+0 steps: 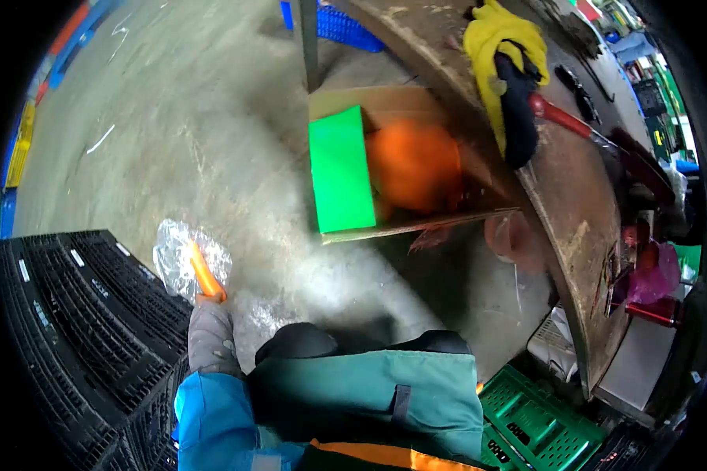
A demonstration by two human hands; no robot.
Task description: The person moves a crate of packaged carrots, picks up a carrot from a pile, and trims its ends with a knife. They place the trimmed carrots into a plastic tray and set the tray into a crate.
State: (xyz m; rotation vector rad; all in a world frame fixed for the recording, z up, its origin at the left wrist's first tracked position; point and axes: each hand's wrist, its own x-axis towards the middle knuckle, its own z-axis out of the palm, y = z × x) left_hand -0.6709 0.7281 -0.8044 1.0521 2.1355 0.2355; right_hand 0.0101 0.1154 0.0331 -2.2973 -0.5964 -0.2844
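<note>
My left hand point(209, 299) shows only as a small part past a grey cuff and blue sleeve, low on the left. It seems closed round the near end of a long, smooth orange object point(204, 269), whose exact kind I cannot make out. Crumpled clear plastic point(173, 255) surrounds the orange object's far end, above the concrete floor. My right hand is out of view. Ahead, a cardboard box point(401, 98) stands partly below a worn bench; a bright green panel point(342, 171) covers its left side, and a blurred orange mass point(418, 166) fills its middle.
Black plastic crates point(78, 314) stand close at the left. The bench point(581, 212) curves along the right, bearing a yellow cloth point(485, 43), a dark glove point(518, 110) and a red-handled tool point(562, 119). A green crate point(538, 424) sits low right.
</note>
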